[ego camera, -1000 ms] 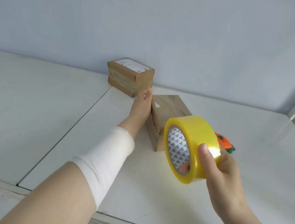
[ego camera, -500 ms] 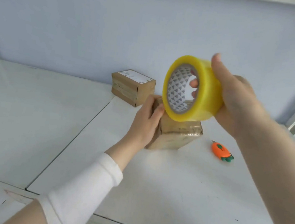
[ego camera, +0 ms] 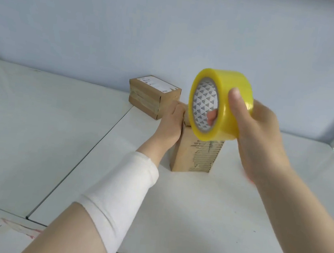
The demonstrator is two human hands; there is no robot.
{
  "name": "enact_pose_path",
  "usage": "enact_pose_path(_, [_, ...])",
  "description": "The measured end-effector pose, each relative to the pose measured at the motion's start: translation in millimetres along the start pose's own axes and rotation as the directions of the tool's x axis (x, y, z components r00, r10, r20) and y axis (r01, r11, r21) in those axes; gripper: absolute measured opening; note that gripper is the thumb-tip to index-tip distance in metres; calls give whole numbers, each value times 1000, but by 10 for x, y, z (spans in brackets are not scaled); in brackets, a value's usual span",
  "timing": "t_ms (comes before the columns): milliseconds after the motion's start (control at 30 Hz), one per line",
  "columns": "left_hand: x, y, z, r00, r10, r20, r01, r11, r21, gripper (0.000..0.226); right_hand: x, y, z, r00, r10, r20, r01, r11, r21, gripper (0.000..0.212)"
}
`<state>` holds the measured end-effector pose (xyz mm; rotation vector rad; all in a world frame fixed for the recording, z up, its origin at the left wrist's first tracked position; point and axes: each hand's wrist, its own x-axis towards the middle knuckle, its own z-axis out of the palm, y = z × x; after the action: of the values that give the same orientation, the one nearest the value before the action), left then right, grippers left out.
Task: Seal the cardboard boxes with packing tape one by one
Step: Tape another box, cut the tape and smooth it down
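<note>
Your left hand (ego camera: 171, 124) is on the upright box (ego camera: 196, 155), clasped against its upper left side, knuckles toward you and fingers bent over the top edge. A white sleeve (ego camera: 121, 183) covers that forearm from the wrist back.

The upright box stands on its end on the right-hand panel of the white table (ego camera: 192, 224). The face toward you is plain brown on the left, while on the right the paper is torn away and the corrugated ridges show.

Your right hand (ego camera: 259, 137) holds the tape roll (ego camera: 227, 106) up in the air. Your thumb lies across the yellow outer band and a fingertip shows inside the core, so the roll is pinched between them. The core is white with a grey triangle print, and its open side faces left and toward you.

In this view the roll covers the box's top right corner. You cannot tell whether any tape touches the cardboard, and no loose tape end shows.

A stack of flat boxes (ego camera: 153, 95) sits behind and to the left, near the pale blue wall (ego camera: 173, 32), with a white label on top. It lies just beyond your left fingers; contact cannot be told.

A dark seam (ego camera: 86, 158) runs between the two table panels, left of your left arm
</note>
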<state>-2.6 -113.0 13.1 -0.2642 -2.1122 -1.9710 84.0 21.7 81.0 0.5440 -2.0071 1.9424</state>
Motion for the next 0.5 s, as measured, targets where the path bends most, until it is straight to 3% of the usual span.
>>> enact_pose_path(167, [-5, -14, 0, 1000, 8, -30, -8, 1000, 10, 28, -140, 88, 6, 996, -68, 65, 68, 998, 3, 22])
enact_pose_path(267, [-1, -21, 6, 998, 31, -50, -30, 999, 30, 29, -287, 65, -68, 998, -48, -44, 47, 999, -14, 35])
enact_pose_path(333, [13, -7, 1, 998, 14, -56, -14, 1000, -9, 29, -584, 153, -111, 998, -40, -53, 36, 997, -66, 32])
enact_pose_path(500, [-66, 56, 42, 995, 8, -99, -5, 999, 38, 22, -979, 488, -70, 980, 193, -53, -190, 980, 53, 25])
